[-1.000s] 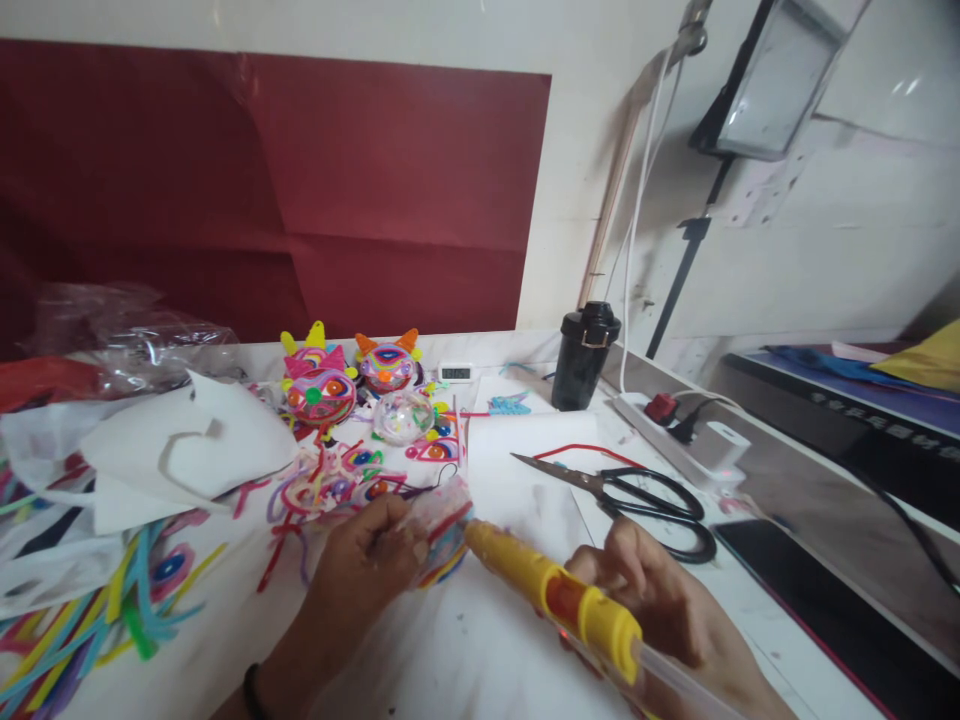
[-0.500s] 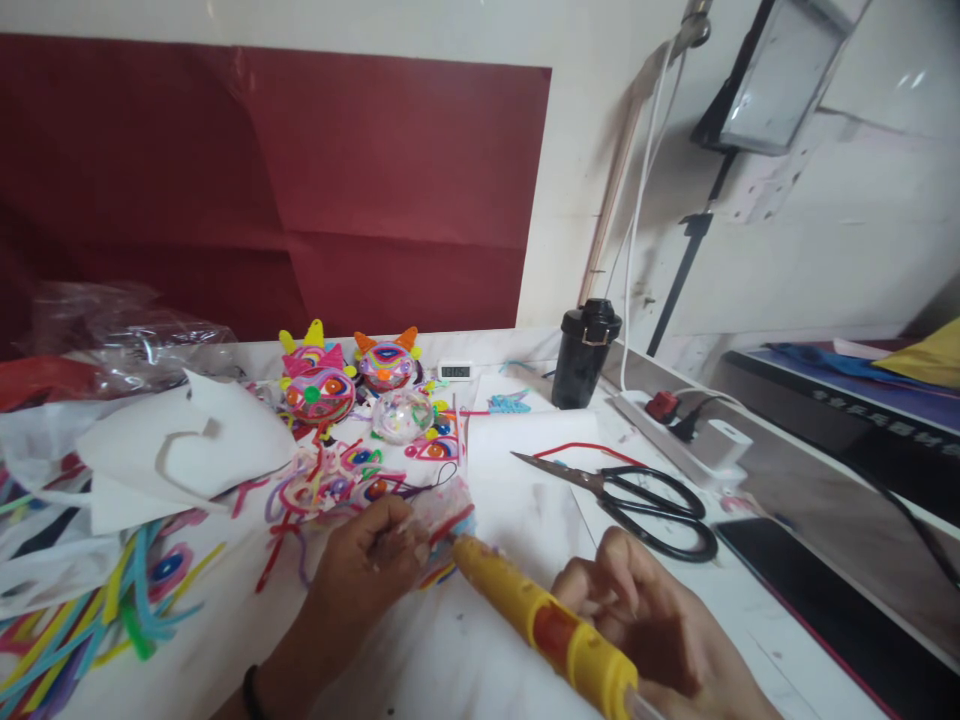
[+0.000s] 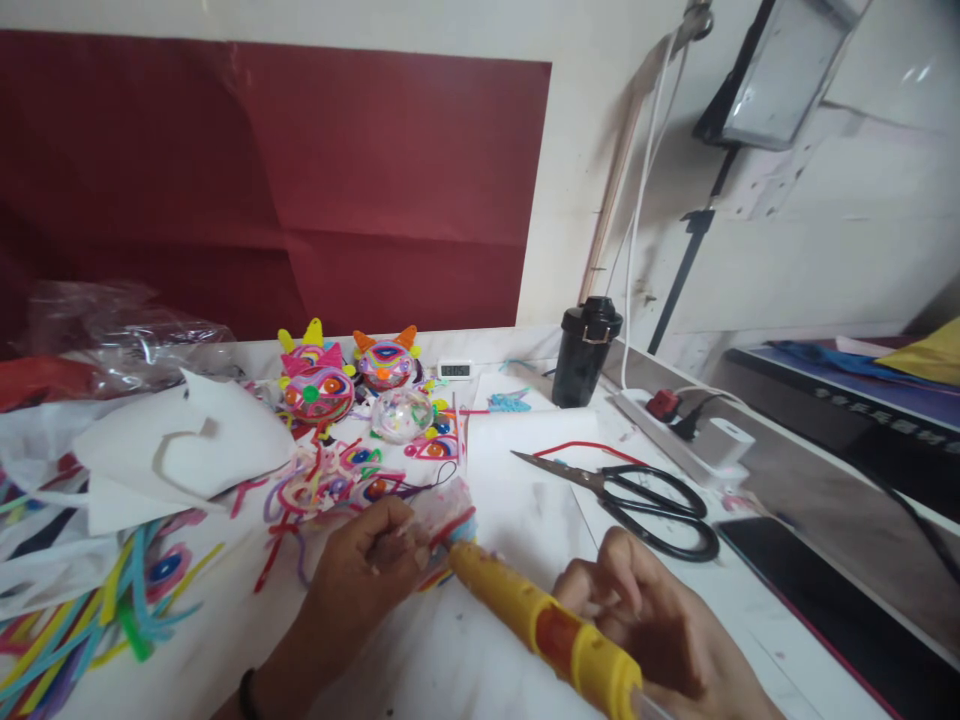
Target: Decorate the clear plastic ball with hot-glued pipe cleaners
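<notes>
My left hand pinches a clear plastic piece that has red and light blue strips on it. My right hand is wrapped round a yellow hot glue gun, and a clear glue stick pokes from its back end. The gun's nozzle is at the strips, close to my left fingertips; whether it touches them I cannot tell. The trigger and handle are hidden below the gun. Just behind the plastic piece lie a clear round shell and several colourful decorated pieces.
Black-handled scissors lie open on white paper, with a phone to their right. Behind stand a black bottle, a power strip, a small digital clock and finished eared ornaments. Fuzzy strips and torn paper lie left.
The glue gun and right hand have shifted very slightly, the nozzle staying by the strips. The left hand keeps its pinch on the plastic piece.
</notes>
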The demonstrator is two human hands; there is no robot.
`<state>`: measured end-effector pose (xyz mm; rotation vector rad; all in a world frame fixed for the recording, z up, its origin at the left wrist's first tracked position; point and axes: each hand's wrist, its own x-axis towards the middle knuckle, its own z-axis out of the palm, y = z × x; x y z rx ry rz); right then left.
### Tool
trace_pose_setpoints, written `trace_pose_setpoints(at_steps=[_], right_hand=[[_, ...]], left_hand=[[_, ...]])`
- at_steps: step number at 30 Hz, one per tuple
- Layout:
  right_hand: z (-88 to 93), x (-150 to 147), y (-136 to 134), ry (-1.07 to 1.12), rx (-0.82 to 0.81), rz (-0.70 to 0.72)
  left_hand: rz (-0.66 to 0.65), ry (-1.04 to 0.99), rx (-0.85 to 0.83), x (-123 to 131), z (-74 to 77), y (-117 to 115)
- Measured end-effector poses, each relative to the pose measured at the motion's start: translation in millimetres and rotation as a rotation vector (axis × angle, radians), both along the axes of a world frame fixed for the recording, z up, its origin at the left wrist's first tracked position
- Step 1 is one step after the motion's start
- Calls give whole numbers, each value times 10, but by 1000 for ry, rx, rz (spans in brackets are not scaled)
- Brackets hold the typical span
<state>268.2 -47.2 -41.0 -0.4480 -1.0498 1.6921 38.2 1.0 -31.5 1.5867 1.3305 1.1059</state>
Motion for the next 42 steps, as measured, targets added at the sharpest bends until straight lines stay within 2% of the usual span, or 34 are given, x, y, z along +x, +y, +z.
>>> trace_pose_setpoints(at_steps=[5,8,11,14,18,25,29,33,36,42], right_hand=[[75,15,115,-31,32,39],[116,25,288,-54,79,134],[131,2,487,-98,93,152],[110,-60,657,-69,126,144],[60,-95,841,-76,142,159],[14,60,1070,-145,197,243],[-22,64,1058,-128,153,237],[-92,32,1040,-93,99,213],[-172,25,1075,-121,87,264],[-302,8,1129,-62,61,282]], left_hand=[[35,-55,-30,-45,-1,21],[68,-106,-41,-82,-11,55],[118,-180,-52,-115,-9,87],[165,-216,-55,-130,31,119],[187,-167,-23,-126,104,185],[166,-175,-70,-82,146,329],[138,-238,-98,-73,84,341],[106,-277,-124,-101,-49,342],[66,-301,-140,-132,-130,363],[52,-320,-149,-158,-173,363]])
